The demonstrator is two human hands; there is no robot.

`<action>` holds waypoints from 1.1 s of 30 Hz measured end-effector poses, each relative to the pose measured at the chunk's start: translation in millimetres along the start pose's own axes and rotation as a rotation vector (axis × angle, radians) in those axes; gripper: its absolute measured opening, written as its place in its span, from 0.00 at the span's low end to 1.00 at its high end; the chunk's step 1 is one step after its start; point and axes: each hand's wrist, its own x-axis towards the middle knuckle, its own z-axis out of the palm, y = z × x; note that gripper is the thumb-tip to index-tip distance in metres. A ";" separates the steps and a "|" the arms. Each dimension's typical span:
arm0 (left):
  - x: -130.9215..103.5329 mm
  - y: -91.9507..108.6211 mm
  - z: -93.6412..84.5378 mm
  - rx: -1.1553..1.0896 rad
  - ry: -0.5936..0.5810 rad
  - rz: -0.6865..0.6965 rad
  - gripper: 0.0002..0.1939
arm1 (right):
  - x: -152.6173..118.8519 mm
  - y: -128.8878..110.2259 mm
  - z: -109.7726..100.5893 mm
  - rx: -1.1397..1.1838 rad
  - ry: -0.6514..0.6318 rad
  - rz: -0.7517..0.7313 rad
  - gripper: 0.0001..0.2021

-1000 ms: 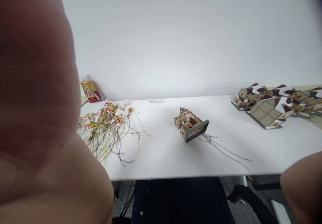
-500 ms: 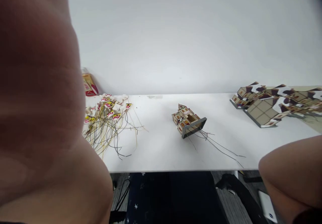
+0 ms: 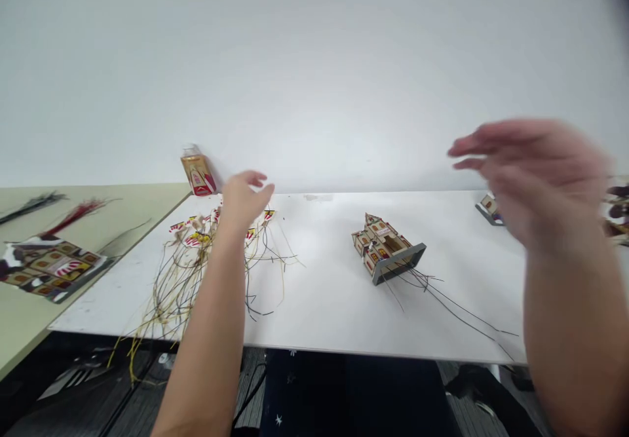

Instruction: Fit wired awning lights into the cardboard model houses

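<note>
My left hand (image 3: pixel 246 196) is over the pile of small red, white and yellow pieces with wires (image 3: pixel 199 239), its fingers apart and nothing seen in them. In the air at the right, my right hand (image 3: pixel 535 168) is blurred, with its fingers spread and nothing visible in it. Between the hands, a small model house (image 3: pixel 386 244) lies tipped over on the white table (image 3: pixel 319 312). Its grey base faces right and toward me, and thin dark wires trail from it. My right hand and arm partly hide the houses behind them.
A gold and red container (image 3: pixel 198 173) stands against the wall. At the left, another house (image 3: pixel 56 266) lies on a pale green surface (image 3: pixel 142 194) near red wires (image 3: pixel 81 212) and dark wires (image 3: pixel 32 204). More houses (image 3: pixel 619 211) are at the far right.
Both hands have moved away from close to the camera. The left is now over the wired pieces, the right raised near the right-hand houses. More of the left side shows.
</note>
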 end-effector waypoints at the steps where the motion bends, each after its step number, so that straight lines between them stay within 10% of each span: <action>1: 3.5 -12.4 13.2 0.059 -0.006 -0.050 0.18 | -0.4 18.3 7.2 0.055 0.028 0.002 0.13; 7: 2.7 -60.9 52.8 0.413 -0.232 -0.401 0.28 | -32.0 114.3 26.7 -0.077 0.085 0.235 0.07; 15: 4.0 -69.5 41.7 0.369 -0.267 -0.353 0.15 | -44.4 107.9 34.5 -0.319 -0.180 0.293 0.09; 22: -26.7 11.2 7.2 -0.034 -0.047 -0.005 0.12 | -46.6 100.0 48.7 -0.343 -0.295 0.000 0.06; 33: -45.4 126.7 33.4 -0.370 -0.688 0.313 0.08 | -48.5 80.7 44.4 -0.590 -0.084 -0.320 0.36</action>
